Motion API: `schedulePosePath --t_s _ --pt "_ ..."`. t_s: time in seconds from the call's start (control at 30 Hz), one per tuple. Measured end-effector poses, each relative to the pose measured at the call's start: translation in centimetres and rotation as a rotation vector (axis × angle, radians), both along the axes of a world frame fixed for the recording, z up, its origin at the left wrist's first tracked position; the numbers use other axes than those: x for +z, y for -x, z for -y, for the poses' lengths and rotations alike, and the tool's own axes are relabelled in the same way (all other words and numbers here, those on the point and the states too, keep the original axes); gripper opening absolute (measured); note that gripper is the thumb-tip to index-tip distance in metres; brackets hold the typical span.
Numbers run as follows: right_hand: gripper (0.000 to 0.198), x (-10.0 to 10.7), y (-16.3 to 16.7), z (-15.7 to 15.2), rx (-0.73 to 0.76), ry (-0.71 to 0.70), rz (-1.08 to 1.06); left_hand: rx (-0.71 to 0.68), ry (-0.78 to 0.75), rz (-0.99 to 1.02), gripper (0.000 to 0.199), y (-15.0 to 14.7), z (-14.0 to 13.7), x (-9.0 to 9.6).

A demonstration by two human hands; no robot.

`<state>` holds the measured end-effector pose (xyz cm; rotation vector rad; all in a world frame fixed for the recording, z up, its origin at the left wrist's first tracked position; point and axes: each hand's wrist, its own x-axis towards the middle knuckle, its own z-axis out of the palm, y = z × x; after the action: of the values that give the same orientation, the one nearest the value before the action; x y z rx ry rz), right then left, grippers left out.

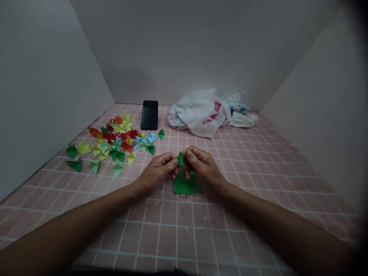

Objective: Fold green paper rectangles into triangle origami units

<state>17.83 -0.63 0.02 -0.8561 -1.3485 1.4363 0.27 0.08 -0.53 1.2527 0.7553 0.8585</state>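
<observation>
- Plain grey walls point(184, 50) close off the head view at the upper left, top and right, above a pink surface point(172, 235) ruled with a white grid.
- At the centre of the frame, a small folded green paper point(180, 159) is held up between two bare hands, its narrow tip pointing upward.
- Left hand point(157, 168): thumb and fingers are closed on the left edge of that paper.
- Right hand point(205, 166): thumb and forefinger are bent close together at its right edge; whether they pinch it I cannot tell.
- Just below the hands, at lower centre, lies a stack of square papers point(186, 184), a green sheet on top and other colours peeping out beneath.
- Left of centre, many folded paper pieces point(117, 154) lie scattered in red, orange, yellow, green and light blue, some overlapping.
- At upper centre, a black phone-like device point(150, 115) is near the back wall.
- Right of it, a crumpled white plastic bag point(198, 113) with red print sits beside a smaller bag point(243, 119).
</observation>
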Motion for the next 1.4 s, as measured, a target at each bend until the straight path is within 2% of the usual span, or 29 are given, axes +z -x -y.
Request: schedulePosePath --t_s 0.23,0.4,0.47,0.67,0.77,0.87,0.93,1.03,1.4 --pt "0.030 0.1 0.1 -0.4 0.090 0.028 -0.100 0.006 0.122 0.113 0.037 -0.1 0.0 -0.5" --pt "0.027 0.0 0.1 -0.4 0.097 0.081 -0.096 0.000 0.113 0.094 0.039 -0.2 0.0 -0.2" --pt "0.023 0.0 0.1 -0.3 0.052 0.050 -0.033 0.009 0.064 0.035 0.039 -0.1 0.1 -0.2" --pt "0.014 0.3 0.2 0.2 -0.080 -0.051 0.165 0.066 -0.256 -0.231 0.034 0.4 0.2 -0.2" --pt "0.015 0.1 0.2 0.2 -0.115 -0.079 0.223 0.091 -0.313 -0.264 0.028 0.2 0.3 -0.2" --pt "0.013 -0.2 0.3 0.2 -0.183 -0.188 0.312 0.221 -0.340 -0.256 0.015 -0.1 0.5 -0.2" --pt "0.013 -0.3 0.4 0.3 -0.222 -0.269 0.369 0.312 -0.360 -0.250 0.013 -0.2 0.6 0.0" --pt "0.012 -0.1 0.5 0.5 -0.259 -0.340 0.416 0.297 -0.407 -0.257 0.013 -0.2 0.9 0.4" --pt "0.009 -0.1 0.6 0.6 -0.193 -0.285 0.325 0.326 -0.283 -0.207 0.015 -0.3 1.3 0.9"
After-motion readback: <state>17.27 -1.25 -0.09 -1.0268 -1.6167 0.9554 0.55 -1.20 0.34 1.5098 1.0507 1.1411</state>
